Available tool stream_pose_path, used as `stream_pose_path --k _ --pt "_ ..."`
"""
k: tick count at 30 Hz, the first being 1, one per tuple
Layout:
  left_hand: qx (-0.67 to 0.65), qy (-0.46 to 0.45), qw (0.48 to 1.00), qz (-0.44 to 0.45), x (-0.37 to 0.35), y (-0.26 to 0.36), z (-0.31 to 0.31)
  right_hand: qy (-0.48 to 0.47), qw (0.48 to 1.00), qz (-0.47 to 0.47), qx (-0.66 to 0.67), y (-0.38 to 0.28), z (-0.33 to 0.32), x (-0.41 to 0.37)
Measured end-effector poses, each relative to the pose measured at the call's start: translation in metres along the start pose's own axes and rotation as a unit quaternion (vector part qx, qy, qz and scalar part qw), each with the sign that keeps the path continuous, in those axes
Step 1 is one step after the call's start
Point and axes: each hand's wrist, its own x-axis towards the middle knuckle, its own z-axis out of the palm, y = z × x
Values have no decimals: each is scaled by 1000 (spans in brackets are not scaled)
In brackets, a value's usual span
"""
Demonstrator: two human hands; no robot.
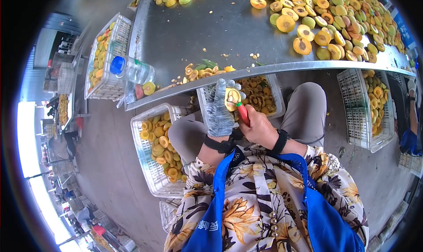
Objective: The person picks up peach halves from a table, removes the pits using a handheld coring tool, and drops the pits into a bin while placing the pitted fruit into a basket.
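Observation:
My left hand [220, 112], in a grey knitted glove, holds a halved yellow fruit [232, 99] with its cut face showing. My bare right hand [260, 127] is wrapped round a red handle [243, 114] with a green collar, and the tool's tip meets the cut face of the fruit. Both hands are just in front of the metal table's edge [282, 67], above a white crate [278, 103] of cut fruit pieces. Near them on the table lies a small heap of scraps [200, 72] with green leaves.
Many halved fruits [322, 38] cover the table's right side. A clear bottle with a blue cap [136, 71] lies at its left corner. Crates of fruit stand at lower left [152, 186], upper left [119, 31] and right [352, 133]. Another person's arm [413, 115] shows at far right.

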Motion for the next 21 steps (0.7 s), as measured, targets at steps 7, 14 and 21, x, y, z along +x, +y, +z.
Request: stream_pose_path --k 7,14,21 --pt "40 -13 999 27 -2 4 -8 -25 999 -41 -18 1 2 -3" --pt "-10 -29 994 -109 9 6 -28 -305 801 298 421 -13 -28 9" --pt "-36 9 982 -184 3 13 -28 -286 952 -40 101 15 -7 19"
